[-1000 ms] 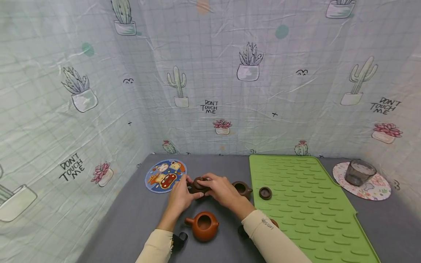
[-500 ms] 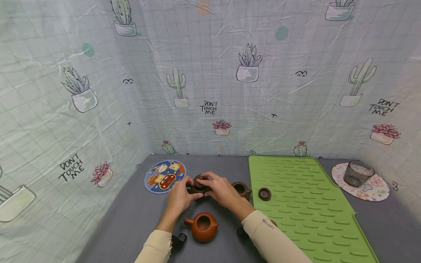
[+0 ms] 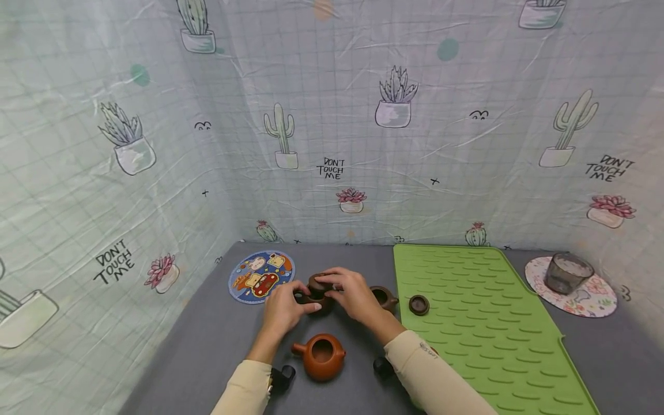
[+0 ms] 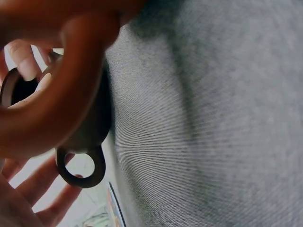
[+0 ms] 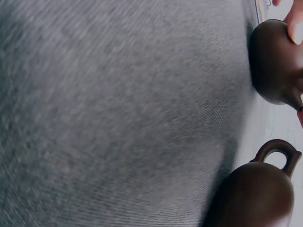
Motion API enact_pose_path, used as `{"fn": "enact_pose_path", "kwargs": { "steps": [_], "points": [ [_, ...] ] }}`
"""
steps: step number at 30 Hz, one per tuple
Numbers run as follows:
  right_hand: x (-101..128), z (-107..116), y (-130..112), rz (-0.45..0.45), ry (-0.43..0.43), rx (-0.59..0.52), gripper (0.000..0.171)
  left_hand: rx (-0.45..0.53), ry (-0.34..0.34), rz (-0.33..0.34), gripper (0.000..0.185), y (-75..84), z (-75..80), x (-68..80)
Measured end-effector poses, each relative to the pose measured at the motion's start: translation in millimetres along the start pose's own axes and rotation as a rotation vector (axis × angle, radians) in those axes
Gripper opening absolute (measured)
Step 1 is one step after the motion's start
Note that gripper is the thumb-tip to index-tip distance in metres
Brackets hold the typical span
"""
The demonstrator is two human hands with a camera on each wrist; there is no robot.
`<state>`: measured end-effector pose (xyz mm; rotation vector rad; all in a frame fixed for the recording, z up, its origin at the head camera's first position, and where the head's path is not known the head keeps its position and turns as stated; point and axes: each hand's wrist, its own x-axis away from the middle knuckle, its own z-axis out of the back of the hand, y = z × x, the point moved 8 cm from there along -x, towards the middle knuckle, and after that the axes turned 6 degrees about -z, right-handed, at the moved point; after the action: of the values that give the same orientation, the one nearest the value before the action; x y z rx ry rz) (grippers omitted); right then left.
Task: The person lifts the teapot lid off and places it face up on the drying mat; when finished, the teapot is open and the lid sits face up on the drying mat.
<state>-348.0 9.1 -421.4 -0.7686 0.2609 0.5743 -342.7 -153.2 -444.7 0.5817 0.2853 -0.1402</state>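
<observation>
My left hand (image 3: 282, 308) steadies a small dark brown teapot (image 5: 272, 61), thumb on its near side and fingers by its ring handle (image 4: 97, 168). Above the pot's mouth, my right hand (image 3: 355, 295) pinches a round brown lid (image 3: 315, 282), tilted and raised off the opening. Nearer me stands an orange-brown teapot (image 3: 324, 364) without a lid; its handle (image 4: 83, 90) fills the foreground in the left wrist view. A second dark teapot (image 3: 383, 297), also uncovered, sits partly hidden behind my right wrist.
On the green ridged mat (image 3: 467, 323) at right lies a small dark lid (image 3: 418, 305). A blue cartoon coaster (image 3: 261, 276) is at back left. Far right, a smoky glass (image 3: 568, 274) stands on a floral coaster (image 3: 534, 271). A patterned curtain (image 3: 332, 115) surrounds the grey table.
The right hand has lifted the lid from the teapot's mouth and tilted it, drawing slightly right. The left hand stays on the pot.
</observation>
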Motion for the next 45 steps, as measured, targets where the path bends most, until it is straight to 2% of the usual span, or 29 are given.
{"fn": "enact_pose_path", "kwargs": {
  "steps": [5,13,17,21,25,32,39,45],
  "points": [
    [-1.8,6.1,-2.9,-0.018,0.054,-0.041,0.036,-0.024,-0.027,0.015,0.034,-0.8,-1.9,-1.7],
    [-1.8,16.3,-6.0,-0.070,0.111,0.039,0.030,-0.045,-0.038,0.009,0.033,2.1,0.0,-2.2],
    [-1.2,19.6,-6.5,-0.082,0.120,-0.004,0.029,-0.038,-0.041,0.020,0.033,2.5,0.1,-0.5],
    [-0.9,21.5,-7.7,-0.071,0.126,-0.047,0.014,-0.020,-0.045,0.020,0.034,3.6,-0.4,0.2],
    [-2.1,21.6,-9.9,-0.062,0.096,-0.057,0.007,-0.002,-0.045,0.021,0.034,3.6,-0.3,0.4],
    [-3.4,25.5,-13.6,-0.070,0.028,-0.077,0.017,0.002,-0.056,0.027,0.034,2.9,-0.6,0.1],
    [-4.5,26.4,-7.4,-0.115,-0.033,-0.065,0.027,-0.012,-0.097,0.040,0.036,2.7,-1.3,-1.4],
    [-5.5,30.8,-8.3,-0.104,-0.043,-0.070,0.029,-0.017,-0.123,0.054,0.036,1.9,-1.3,-2.5]
  ]
}}
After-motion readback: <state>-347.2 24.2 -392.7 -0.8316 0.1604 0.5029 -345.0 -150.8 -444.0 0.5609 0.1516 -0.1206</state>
